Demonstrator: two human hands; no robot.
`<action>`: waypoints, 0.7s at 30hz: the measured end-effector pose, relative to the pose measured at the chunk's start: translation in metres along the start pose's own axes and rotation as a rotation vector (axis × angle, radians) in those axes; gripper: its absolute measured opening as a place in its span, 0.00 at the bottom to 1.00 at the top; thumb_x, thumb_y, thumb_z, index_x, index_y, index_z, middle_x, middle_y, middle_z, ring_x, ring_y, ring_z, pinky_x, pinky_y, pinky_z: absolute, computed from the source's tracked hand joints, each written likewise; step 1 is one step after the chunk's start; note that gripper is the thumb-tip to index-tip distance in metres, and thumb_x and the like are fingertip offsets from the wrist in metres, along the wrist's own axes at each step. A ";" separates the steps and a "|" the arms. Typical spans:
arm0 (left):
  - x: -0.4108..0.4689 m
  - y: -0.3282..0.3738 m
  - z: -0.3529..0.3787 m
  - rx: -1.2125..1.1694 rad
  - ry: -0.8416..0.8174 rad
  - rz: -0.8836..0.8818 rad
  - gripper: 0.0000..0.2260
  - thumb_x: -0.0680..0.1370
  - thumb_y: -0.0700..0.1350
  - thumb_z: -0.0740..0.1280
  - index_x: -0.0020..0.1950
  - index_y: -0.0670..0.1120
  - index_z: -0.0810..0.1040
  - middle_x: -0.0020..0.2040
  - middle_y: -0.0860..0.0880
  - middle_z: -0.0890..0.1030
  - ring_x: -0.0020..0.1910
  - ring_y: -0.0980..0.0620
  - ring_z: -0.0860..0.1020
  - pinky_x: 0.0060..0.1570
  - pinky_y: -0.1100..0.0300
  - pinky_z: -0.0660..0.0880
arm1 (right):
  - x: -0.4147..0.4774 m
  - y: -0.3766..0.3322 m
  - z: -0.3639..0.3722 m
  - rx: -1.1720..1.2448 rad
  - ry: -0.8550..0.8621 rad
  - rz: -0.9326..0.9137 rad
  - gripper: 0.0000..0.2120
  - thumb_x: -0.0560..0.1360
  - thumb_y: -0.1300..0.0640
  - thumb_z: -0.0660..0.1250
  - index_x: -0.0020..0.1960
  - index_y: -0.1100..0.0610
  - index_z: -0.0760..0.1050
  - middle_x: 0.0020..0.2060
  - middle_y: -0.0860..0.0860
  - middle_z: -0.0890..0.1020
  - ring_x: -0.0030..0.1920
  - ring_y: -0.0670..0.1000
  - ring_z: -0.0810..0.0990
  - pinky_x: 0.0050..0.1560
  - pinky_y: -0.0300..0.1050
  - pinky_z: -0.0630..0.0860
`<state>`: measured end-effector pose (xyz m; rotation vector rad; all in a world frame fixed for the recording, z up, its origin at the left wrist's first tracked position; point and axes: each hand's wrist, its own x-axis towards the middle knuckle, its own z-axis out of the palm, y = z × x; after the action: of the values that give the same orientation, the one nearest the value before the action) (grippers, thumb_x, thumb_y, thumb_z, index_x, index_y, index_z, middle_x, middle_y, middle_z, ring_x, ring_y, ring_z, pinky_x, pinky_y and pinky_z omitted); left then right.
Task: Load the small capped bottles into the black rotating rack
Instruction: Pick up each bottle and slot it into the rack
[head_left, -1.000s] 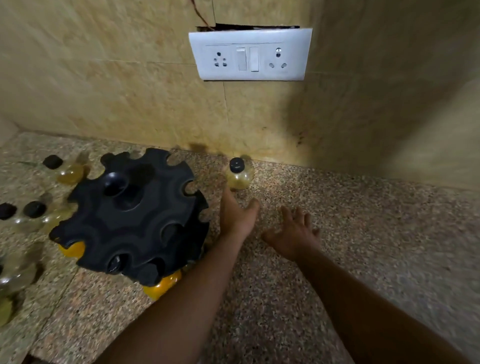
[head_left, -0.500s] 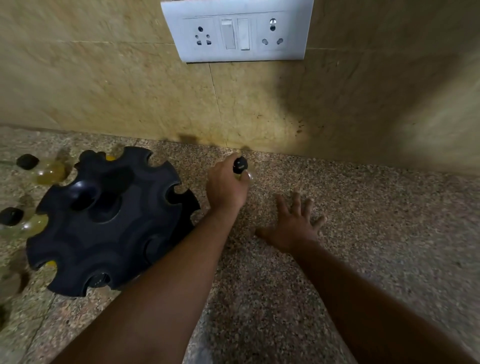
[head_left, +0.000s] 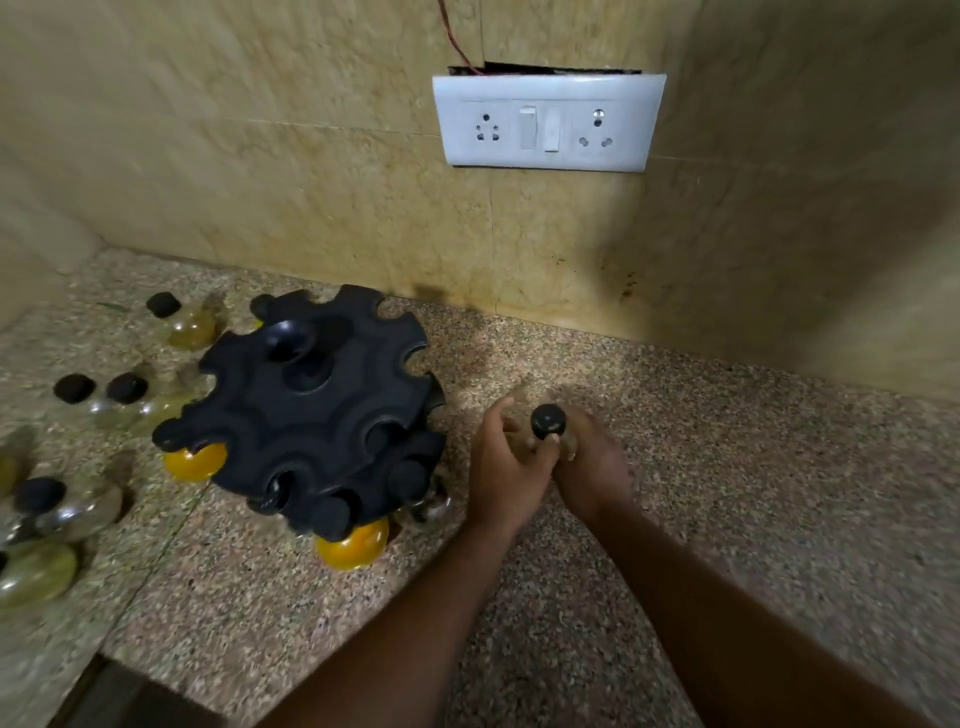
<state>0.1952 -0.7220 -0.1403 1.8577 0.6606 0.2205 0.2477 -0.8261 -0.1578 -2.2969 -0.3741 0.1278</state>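
Speckled stone surface (head_left: 727, 493), rack (head_left: 306, 410) partly filled.
Left hand (head_left: 506, 470) and right hand (head_left: 592, 467) both clasp one capped bottle (head_left: 548, 422); several loose bottles (head_left: 182, 325) wait.

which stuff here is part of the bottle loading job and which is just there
Part of the job:
- black plastic rotating rack
- small black-capped clear bottle, held by left hand and right hand
- loose capped bottles on the counter

Just there:
- white wall socket plate
- speckled granite counter

Two bare forearms, no sleeves in view, left hand (head_left: 506, 470), right hand (head_left: 597, 467), no rings visible
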 end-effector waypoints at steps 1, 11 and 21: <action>-0.007 -0.001 -0.006 -0.111 0.051 -0.079 0.28 0.74 0.56 0.71 0.71 0.56 0.67 0.58 0.52 0.79 0.53 0.54 0.79 0.47 0.60 0.77 | -0.006 -0.007 -0.001 0.015 0.002 -0.017 0.13 0.79 0.47 0.67 0.62 0.48 0.76 0.54 0.47 0.81 0.52 0.50 0.80 0.49 0.47 0.77; -0.055 0.000 -0.057 -0.858 0.482 -0.545 0.12 0.83 0.52 0.63 0.43 0.49 0.78 0.34 0.51 0.82 0.37 0.50 0.79 0.42 0.55 0.77 | -0.044 -0.066 0.011 0.039 -0.156 -0.121 0.25 0.73 0.44 0.73 0.69 0.44 0.74 0.59 0.42 0.81 0.58 0.45 0.79 0.55 0.43 0.74; -0.077 -0.035 -0.125 -0.958 0.451 -0.576 0.12 0.83 0.49 0.63 0.51 0.44 0.82 0.43 0.44 0.86 0.40 0.45 0.84 0.42 0.52 0.81 | -0.077 -0.106 0.054 0.049 -0.290 -0.230 0.28 0.72 0.43 0.75 0.71 0.42 0.73 0.80 0.48 0.59 0.76 0.51 0.66 0.68 0.48 0.70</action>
<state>0.0631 -0.6539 -0.1117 0.6598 1.1193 0.4775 0.1397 -0.7437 -0.1197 -2.1717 -0.7716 0.3508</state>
